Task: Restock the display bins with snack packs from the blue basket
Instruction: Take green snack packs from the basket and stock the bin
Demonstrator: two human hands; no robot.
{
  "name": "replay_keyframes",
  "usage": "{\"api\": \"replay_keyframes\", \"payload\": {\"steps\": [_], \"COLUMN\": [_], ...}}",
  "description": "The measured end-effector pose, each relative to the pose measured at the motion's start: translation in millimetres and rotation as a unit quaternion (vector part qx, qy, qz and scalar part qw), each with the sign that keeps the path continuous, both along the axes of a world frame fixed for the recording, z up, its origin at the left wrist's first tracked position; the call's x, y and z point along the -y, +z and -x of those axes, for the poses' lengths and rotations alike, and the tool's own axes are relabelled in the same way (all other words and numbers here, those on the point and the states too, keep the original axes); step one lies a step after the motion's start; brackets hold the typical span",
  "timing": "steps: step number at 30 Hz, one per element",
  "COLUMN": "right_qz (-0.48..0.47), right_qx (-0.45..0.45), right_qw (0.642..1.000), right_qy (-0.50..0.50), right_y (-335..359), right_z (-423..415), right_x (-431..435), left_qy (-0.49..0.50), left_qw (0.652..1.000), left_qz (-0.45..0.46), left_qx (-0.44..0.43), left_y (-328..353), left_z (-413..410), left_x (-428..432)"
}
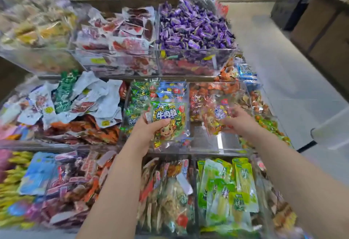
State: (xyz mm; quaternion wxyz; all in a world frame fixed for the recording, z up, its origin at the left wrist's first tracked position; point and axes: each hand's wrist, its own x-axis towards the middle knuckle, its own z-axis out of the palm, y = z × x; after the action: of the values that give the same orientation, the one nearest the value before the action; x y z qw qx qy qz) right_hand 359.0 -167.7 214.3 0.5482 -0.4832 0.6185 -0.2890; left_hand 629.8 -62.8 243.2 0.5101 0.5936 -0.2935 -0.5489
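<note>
My left hand (146,128) grips a green snack pack (171,123) printed with a cartoon face, holding it over the middle-row clear bin (186,95) that holds green and blue packs. My right hand (238,120) grips an orange-red snack pack (215,119) above the neighbouring bin (217,142), whose steel floor shows bare at the front. The blue basket is out of view.
Tiered clear bins surround my arms: purple candies (194,25) and red-white packs (122,35) in the top row, white and green packs (75,97) at left, green vegetable packs (228,187) and mixed packs (166,191) in the front row. A tiled aisle (283,65) runs along the right.
</note>
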Motion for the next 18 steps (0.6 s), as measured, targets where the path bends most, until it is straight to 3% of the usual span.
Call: {"api": "replay_keyframes", "payload": {"steps": [3,6,9,13,16,18], "right_qz": [0.003,0.058,0.073,0.074,0.06,0.003], "right_qx": [-0.143,-0.229,-0.2,-0.152,-0.12,-0.047], "right_qw": [0.985,0.962,0.967,0.982,0.991,0.995], "right_qy": [0.095,0.135,0.143,0.084,-0.01,-0.083], "right_y": [-12.0,-28.1,-51.5,-90.0,-116.0,-130.4], "right_z": [-4.7,-12.7,-20.7,-32.6,-39.8,-44.5], "right_x": [29.2,56.4,79.0,92.7,99.4,98.9], "left_qy": [-0.018,-0.019,-0.025,-0.005,0.02,0.043], "left_qw": [1.0,0.999,0.998,0.997,0.997,0.997], "left_qz": [-0.012,-0.019,-0.016,-0.034,-0.046,-0.042], "left_qx": [0.01,0.045,0.058,0.073,0.061,0.043], "left_y": [0.9,-2.0,-13.8,-23.9,-28.0,-34.0], "left_z": [1.7,5.1,5.5,7.2,7.1,3.8], "left_x": [26.1,49.3,67.1,80.7,89.1,92.3]}}
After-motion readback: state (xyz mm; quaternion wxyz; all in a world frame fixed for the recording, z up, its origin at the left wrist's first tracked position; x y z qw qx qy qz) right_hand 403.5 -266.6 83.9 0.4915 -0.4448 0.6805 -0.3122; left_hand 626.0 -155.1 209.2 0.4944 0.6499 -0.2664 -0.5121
